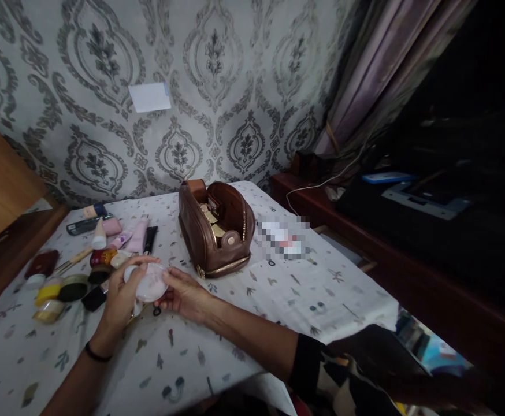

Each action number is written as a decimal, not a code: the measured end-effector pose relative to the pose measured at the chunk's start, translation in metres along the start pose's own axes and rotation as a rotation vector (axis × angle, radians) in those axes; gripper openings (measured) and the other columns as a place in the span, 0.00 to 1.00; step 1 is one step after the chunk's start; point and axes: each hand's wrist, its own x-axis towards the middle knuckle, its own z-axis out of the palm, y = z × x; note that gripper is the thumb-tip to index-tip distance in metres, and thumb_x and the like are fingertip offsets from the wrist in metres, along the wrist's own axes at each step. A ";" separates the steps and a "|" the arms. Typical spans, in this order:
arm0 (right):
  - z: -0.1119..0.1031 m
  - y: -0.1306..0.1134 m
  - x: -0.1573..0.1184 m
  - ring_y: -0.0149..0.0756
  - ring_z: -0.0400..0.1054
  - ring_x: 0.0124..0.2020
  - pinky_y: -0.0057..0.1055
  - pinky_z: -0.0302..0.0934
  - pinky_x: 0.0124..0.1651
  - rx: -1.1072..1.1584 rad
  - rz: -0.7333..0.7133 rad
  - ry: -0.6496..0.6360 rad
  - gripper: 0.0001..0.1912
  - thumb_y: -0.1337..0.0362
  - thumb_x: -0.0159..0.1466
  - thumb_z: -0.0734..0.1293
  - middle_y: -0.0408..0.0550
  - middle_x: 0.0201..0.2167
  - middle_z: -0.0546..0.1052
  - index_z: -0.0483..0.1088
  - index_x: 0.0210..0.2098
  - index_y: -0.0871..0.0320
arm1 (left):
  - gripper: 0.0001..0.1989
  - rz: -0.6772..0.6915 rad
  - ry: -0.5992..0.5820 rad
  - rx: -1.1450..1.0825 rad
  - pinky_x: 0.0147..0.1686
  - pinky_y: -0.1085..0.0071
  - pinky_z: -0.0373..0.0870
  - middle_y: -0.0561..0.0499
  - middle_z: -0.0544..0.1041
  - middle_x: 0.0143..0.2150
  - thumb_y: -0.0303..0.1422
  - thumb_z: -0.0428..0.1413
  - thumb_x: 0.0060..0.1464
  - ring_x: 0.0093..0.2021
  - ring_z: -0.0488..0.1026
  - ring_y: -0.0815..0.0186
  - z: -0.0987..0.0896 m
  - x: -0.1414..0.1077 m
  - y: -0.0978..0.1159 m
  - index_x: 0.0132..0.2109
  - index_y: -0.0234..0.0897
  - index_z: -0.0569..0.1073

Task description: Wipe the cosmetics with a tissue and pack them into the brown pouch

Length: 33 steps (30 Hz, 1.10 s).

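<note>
1. Take 12 o'clock as straight ahead of this person, toward the patterned wall. They have a round pale case [151, 283] up in both hands, over the near part of the counter [252, 323].
2. The left hand [120, 297] is partly closed around the case, which lies at about 2 o'clock from its palm, touching the thumb and fingers.
3. The right hand [185, 297] has the opposite rim pinched between thumb and curled fingers; from that hand, the case sits at about 10 o'clock. I can't tell whether its lid is loose.
4. Beneath the hands there's something yellowish, mostly hidden, so I can't name it.
5. At 2 o'clock from the case stands a brown bag [218, 237], its top gaping, with gold-coloured pieces inside.
6. Near 12 o'clock lies a slim black tube [149, 240], and just beside it, toward 11, a pink tube [138, 234].
7. Around 9 o'clock I see a dark green jar [73, 288], with a yellow-lidded jar [48, 293] beside it.
8. At 10 o'clock there's a wooden-handled brush [77, 260].
9. Past the bag, between 2 and 3 o'clock, something is pixelated beyond reading.
</note>
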 end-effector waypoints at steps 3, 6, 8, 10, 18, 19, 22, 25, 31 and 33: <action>0.004 -0.001 -0.002 0.26 0.69 0.23 0.23 0.60 0.28 0.017 0.012 -0.005 0.35 0.52 0.44 0.82 0.39 0.27 0.76 0.68 0.44 0.58 | 0.15 0.049 0.076 0.002 0.30 0.73 0.67 0.49 0.79 0.36 0.44 0.58 0.52 0.33 0.72 0.64 0.000 0.000 -0.002 0.37 0.37 0.77; 0.006 -0.001 -0.003 0.25 0.68 0.22 0.23 0.61 0.27 0.028 0.004 -0.004 0.40 0.58 0.38 0.84 0.38 0.28 0.77 0.68 0.47 0.58 | 0.12 0.084 0.137 0.004 0.32 0.72 0.68 0.50 0.79 0.36 0.43 0.58 0.52 0.34 0.72 0.64 0.001 0.000 -0.004 0.36 0.37 0.76; 0.006 -0.001 -0.003 0.25 0.69 0.21 0.24 0.62 0.27 0.030 0.005 0.025 0.40 0.58 0.37 0.85 0.38 0.27 0.77 0.68 0.46 0.58 | 0.12 0.085 0.155 0.008 0.32 0.72 0.68 0.50 0.79 0.36 0.42 0.58 0.52 0.34 0.72 0.64 0.001 0.000 -0.006 0.36 0.37 0.75; 0.004 -0.001 -0.002 0.26 0.69 0.22 0.24 0.62 0.26 0.021 0.020 0.060 0.38 0.56 0.36 0.85 0.39 0.25 0.77 0.67 0.41 0.59 | 0.12 0.089 0.184 -0.002 0.33 0.72 0.68 0.50 0.79 0.36 0.41 0.58 0.53 0.34 0.73 0.64 0.001 0.000 -0.008 0.36 0.37 0.75; -0.001 0.003 0.001 0.28 0.71 0.24 0.24 0.63 0.27 0.002 0.019 0.030 0.35 0.50 0.40 0.83 0.41 0.26 0.77 0.68 0.40 0.58 | 0.09 0.140 0.256 -0.061 0.33 0.73 0.67 0.53 0.77 0.33 0.39 0.58 0.54 0.33 0.71 0.66 0.000 0.001 -0.012 0.34 0.38 0.74; 0.000 0.003 0.000 0.29 0.72 0.24 0.24 0.64 0.27 -0.006 0.023 0.008 0.36 0.49 0.41 0.82 0.41 0.28 0.78 0.68 0.42 0.57 | 0.09 0.146 0.269 -0.055 0.33 0.74 0.67 0.54 0.76 0.33 0.39 0.58 0.54 0.33 0.71 0.66 0.001 0.001 -0.012 0.34 0.38 0.74; 0.004 0.000 -0.004 0.32 0.76 0.28 0.24 0.65 0.29 -0.043 0.048 -0.075 0.41 0.50 0.43 0.82 0.42 0.32 0.80 0.67 0.52 0.55 | 0.09 0.155 0.277 -0.027 0.34 0.74 0.66 0.54 0.76 0.33 0.39 0.58 0.55 0.33 0.71 0.67 0.001 0.000 -0.009 0.35 0.38 0.75; 0.008 -0.002 -0.007 0.31 0.76 0.29 0.22 0.66 0.29 -0.050 0.029 -0.114 0.44 0.54 0.43 0.83 0.42 0.34 0.80 0.65 0.56 0.54 | 0.11 0.155 0.192 0.003 0.36 0.73 0.68 0.52 0.78 0.37 0.41 0.57 0.56 0.37 0.73 0.65 0.002 -0.002 -0.005 0.38 0.38 0.76; 0.004 0.005 0.000 0.31 0.75 0.23 0.23 0.61 0.23 -0.008 -0.043 0.017 0.43 0.53 0.38 0.84 0.41 0.32 0.79 0.62 0.47 0.57 | 0.16 0.154 0.033 0.069 0.41 0.70 0.70 0.47 0.81 0.44 0.44 0.56 0.56 0.42 0.75 0.61 0.002 -0.005 -0.002 0.43 0.36 0.79; 0.002 0.009 0.003 0.32 0.74 0.23 0.23 0.60 0.22 -0.004 -0.056 0.053 0.41 0.52 0.37 0.84 0.43 0.31 0.78 0.61 0.42 0.58 | 0.17 0.142 0.035 0.075 0.39 0.70 0.71 0.47 0.81 0.44 0.45 0.56 0.56 0.40 0.75 0.61 0.002 -0.005 -0.003 0.43 0.36 0.78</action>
